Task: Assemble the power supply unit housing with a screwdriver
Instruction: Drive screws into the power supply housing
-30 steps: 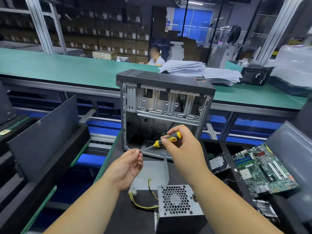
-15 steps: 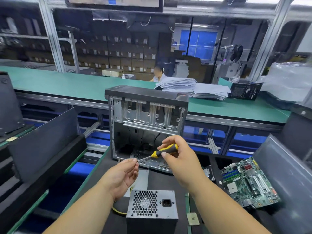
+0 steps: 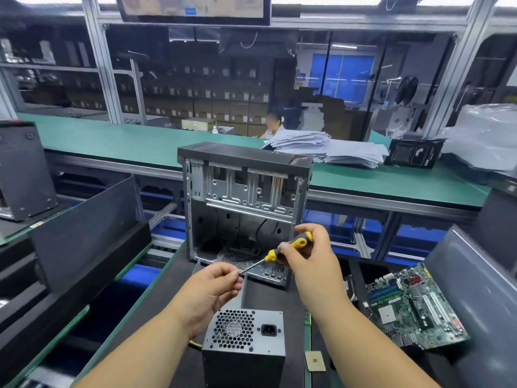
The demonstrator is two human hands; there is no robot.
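A grey power supply unit with a honeycomb fan grille and a power socket stands on the dark mat near the bottom centre. My right hand grips the yellow-and-black screwdriver by its handle, with the shaft pointing down-left. My left hand pinches something small at the screwdriver's tip; what it pinches is too small to tell. Both hands hover above the power supply, in front of the open computer case.
A green motherboard lies to the right, beside a grey side panel. Dark panels stand at the left. A stack of papers rests on the green bench behind. A person sits far behind.
The view has tilted upward, so case, hands and power supply sit lower in frame. My hands stay together at the screwdriver tip.
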